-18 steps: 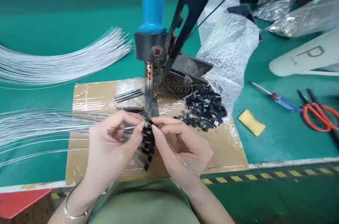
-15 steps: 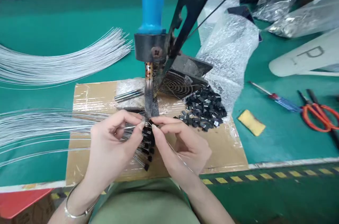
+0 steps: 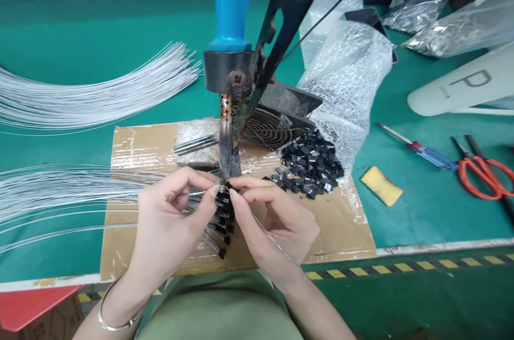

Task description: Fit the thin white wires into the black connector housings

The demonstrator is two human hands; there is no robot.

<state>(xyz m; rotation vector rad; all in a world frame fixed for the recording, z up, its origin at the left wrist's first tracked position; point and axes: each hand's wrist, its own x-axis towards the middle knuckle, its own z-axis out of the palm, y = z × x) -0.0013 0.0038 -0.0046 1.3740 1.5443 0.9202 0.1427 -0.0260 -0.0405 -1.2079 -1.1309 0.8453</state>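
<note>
A soldering iron (image 3: 231, 16) with a blue handle is clamped upright, its tip pointing down between my hands. My left hand (image 3: 171, 219) is closed in a pinch on a thin wire (image 3: 196, 193), its end just under the iron tip. Thumb and forefinger of my right hand (image 3: 277, 217) are pinched on a thin silvery solder wire (image 3: 278, 244) that trails back over the wrist. The fingertips nearly meet, and the tiny joint between them is mostly hidden. Beneath them, wires tipped with black connectors (image 3: 222, 252) lie in a row on the cardboard (image 3: 337, 233).
Loose black pieces (image 3: 313, 163) are heaped at right beside a fan (image 3: 267, 128) and bubble wrap (image 3: 345, 83). A yellow sponge (image 3: 381, 186), a screwdriver (image 3: 421, 150) and orange-handled scissors (image 3: 482, 176) lie farther right. A wire bundle (image 3: 100, 99) is at left. A black bracket (image 3: 281, 19) rises overhead.
Almost nothing differs. Both hands keep their pinches under the iron tip, with only a very slight shift.
</note>
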